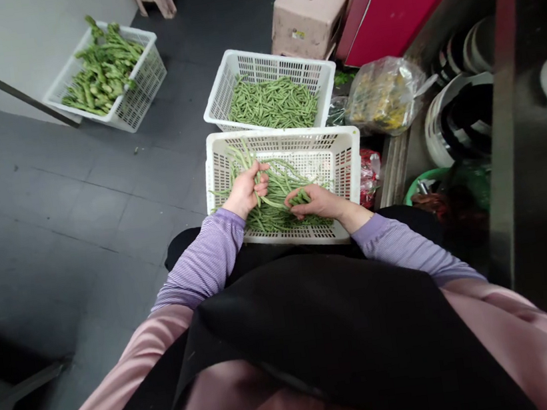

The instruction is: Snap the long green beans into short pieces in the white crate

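Long green beans point(279, 214) lie in the near white basket point(355, 154), mostly on its left and front side. Over them, my left hand point(247, 187) is closed around a few long beans that stick out above and below the fist. My right hand point(320, 200), to the right and slightly nearer me, has its fingers curled around several short bean pieces. Just beyond, a second white basket point(329, 90) holds many short cut green beans point(273, 103).
A third white basket point(146, 80) of thick green stalks point(100, 76) sits on the floor at the far left. Beyond the baskets is a pale stool point(308, 12). To the right are a plastic bag of yellowish contents point(385, 96), a green basin point(422, 182) and a metal shelf point(506, 134).
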A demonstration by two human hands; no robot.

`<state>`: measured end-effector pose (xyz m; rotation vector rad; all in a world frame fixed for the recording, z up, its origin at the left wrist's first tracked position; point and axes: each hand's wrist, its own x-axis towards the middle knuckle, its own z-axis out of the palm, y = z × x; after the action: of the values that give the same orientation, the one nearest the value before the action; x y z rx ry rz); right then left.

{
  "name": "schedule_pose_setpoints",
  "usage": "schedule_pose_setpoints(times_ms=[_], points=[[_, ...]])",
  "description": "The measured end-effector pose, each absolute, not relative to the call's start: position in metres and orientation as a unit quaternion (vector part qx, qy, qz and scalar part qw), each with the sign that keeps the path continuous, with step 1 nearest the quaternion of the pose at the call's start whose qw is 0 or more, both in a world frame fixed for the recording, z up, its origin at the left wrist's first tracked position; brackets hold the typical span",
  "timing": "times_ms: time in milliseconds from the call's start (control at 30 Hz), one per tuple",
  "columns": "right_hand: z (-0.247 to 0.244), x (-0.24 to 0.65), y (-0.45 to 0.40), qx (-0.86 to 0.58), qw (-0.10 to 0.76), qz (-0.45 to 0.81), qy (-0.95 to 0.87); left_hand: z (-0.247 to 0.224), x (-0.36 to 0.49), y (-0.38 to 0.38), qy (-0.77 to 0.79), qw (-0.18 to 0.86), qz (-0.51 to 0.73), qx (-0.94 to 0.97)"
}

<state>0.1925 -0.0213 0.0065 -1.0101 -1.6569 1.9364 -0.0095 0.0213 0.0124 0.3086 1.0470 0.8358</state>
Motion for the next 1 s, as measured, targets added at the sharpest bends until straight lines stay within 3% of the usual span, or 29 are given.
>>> schedule_pose_setpoints(times_ms=[67, 167, 267, 367, 433, 533, 667, 833, 1000], points=[[0.019, 0.194, -0.025, -0.315, 0.174, 0.71, -0.605, 0.009, -0.007, 0.021, 0.496, 0.774, 0.371, 0.136], [0.025, 0.193, -0.03, -0.264, 0.072, 0.726, -0.63, 0.008, -0.007, 0.021, 0.521, 0.748, 0.391, 0.126], [0.01, 0.193, -0.027, -0.376, 0.022, 0.662, -0.648, 0.013, -0.01, 0.021, 0.496, 0.761, 0.399, 0.124], [-0.013, 0.195, -0.018, -0.552, 0.084, 0.583, -0.591, 0.019, -0.01, 0.019, 0.452, 0.794, 0.388, 0.124], [-0.023, 0.193, -0.014, -0.596, 0.159, 0.601, -0.508, 0.021, -0.006, 0.016, 0.424, 0.812, 0.383, 0.121], [-0.025, 0.183, -0.018, -0.506, 0.216, 0.745, -0.377, 0.017, 0.005, 0.009, 0.4, 0.819, 0.391, 0.131], [-0.019, 0.168, -0.03, -0.359, 0.196, 0.87, -0.275, 0.007, 0.015, 0.004, 0.428, 0.784, 0.412, 0.182], [-0.016, 0.17, -0.029, -0.384, 0.18, 0.872, -0.243, 0.004, 0.005, 0.009, 0.492, 0.728, 0.391, 0.276], [-0.026, 0.173, -0.023, -0.471, 0.255, 0.813, -0.227, 0.013, 0.004, 0.007, 0.555, 0.619, 0.451, 0.325]])
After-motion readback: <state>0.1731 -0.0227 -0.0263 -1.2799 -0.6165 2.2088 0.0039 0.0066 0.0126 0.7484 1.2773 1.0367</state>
